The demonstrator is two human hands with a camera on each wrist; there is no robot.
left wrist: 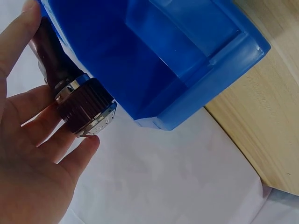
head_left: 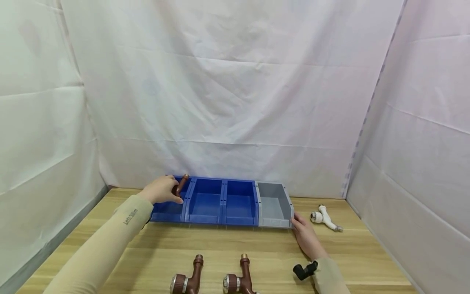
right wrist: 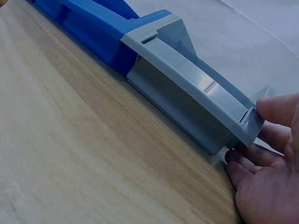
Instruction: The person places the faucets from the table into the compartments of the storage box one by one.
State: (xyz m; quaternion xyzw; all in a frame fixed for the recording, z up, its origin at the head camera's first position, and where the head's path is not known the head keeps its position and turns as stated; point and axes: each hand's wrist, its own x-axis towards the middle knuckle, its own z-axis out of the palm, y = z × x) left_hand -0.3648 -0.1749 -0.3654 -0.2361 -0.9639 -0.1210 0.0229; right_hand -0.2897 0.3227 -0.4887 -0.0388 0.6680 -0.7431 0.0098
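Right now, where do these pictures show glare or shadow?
Head view: soft shadow on the pale wooden tabletop by the cream left sleeve; left wrist view: dim, faint shine on a corner of the blue plastic bin; right wrist view: bright glint on the grey plastic bin.

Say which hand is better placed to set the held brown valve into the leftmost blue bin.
The left hand, I'd judge: it holds the brown valve at the leftmost blue bin, while the right hand grips the grey bin at the row's other end.
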